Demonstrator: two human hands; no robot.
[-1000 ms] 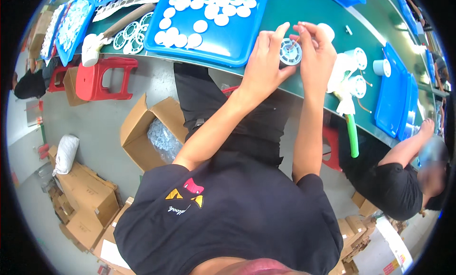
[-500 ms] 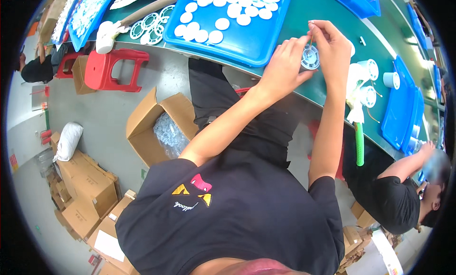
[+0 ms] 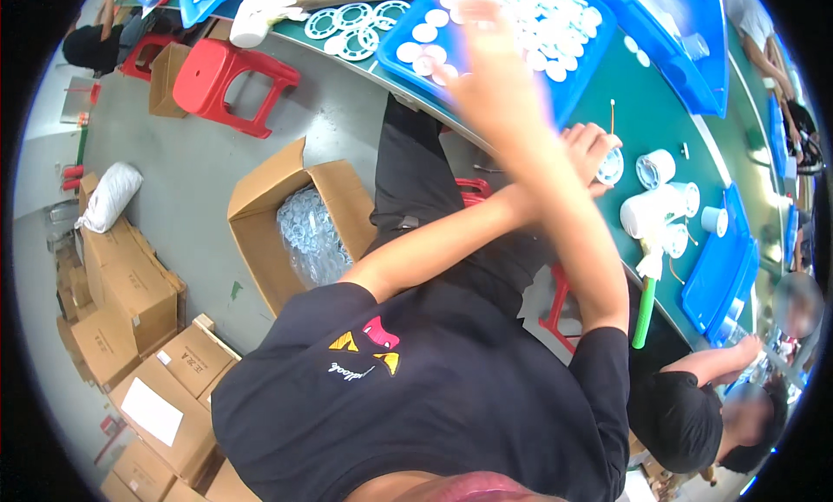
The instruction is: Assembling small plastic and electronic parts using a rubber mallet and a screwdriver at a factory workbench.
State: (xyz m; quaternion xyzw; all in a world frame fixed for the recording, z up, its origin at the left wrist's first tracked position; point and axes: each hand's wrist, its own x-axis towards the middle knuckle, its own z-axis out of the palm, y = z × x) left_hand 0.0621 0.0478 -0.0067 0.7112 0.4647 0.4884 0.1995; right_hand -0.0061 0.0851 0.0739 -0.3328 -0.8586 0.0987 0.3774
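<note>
My left hand (image 3: pixel 588 155) is closed around a small white round housing (image 3: pixel 613 167) at the table's near edge. A thin orange-brown wire (image 3: pixel 613 113) sticks up from it. My right forearm crosses over my left arm. Blurred by motion, my right hand (image 3: pixel 496 78) is above a blue tray (image 3: pixel 580 92), its thumb and fingers apart, with no held thing visible. Many white discs (image 3: pixel 545 35) lie in this tray, some hidden behind that hand. Right of my left hand stands another white cylindrical housing (image 3: pixel 656 169).
A mallet with a wrapped white head (image 3: pixel 640 214) and green handle (image 3: pixel 644 313) lies at right. White rings (image 3: pixel 356 18) lie left of the tray. Blue bins (image 3: pixel 685 42) stand farther back. A red stool (image 3: pixel 227 77) and an open carton (image 3: pixel 260 216) are on the floor; a co-worker (image 3: pixel 681 419) sits at right.
My right hand has left the housing and swung left across my left arm to the disc tray. My left hand keeps the housing. The view has shifted, too.
</note>
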